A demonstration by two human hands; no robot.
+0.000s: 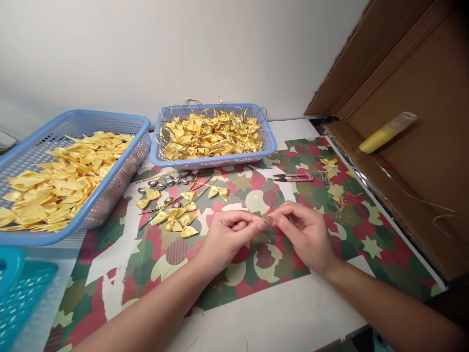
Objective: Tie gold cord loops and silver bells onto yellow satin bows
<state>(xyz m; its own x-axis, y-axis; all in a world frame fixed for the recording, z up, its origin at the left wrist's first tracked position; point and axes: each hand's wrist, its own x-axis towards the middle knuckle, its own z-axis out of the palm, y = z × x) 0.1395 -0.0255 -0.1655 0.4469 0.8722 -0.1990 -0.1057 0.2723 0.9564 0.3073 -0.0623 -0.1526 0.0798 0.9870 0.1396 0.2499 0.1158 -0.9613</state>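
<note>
My left hand (234,234) and my right hand (302,232) nearly meet over the patterned paper, each with thumb and forefinger pinched together. Between the fingertips is a thin thread, hardly visible; a faint pale strand (181,259) lies beside my left wrist. Left of my hands are several loose yellow ribbon bows (172,220), with one more bow (219,192) a little apart. Silver bells (169,181) lie in a cluster behind them, among gold cords (200,193). Beyond my right hand are pink-handled thread snips (293,177).
A blue basket (142,122) of yellow bows stands at left. Another blue basket (213,162) at the back holds bows with gold cord loops. Cardboard (410,161) walls the right side, with a yellow-filled tube (388,132) sticking out. Thread scraps (337,193) lie nearby; a teal basket (32,288) sits front left.
</note>
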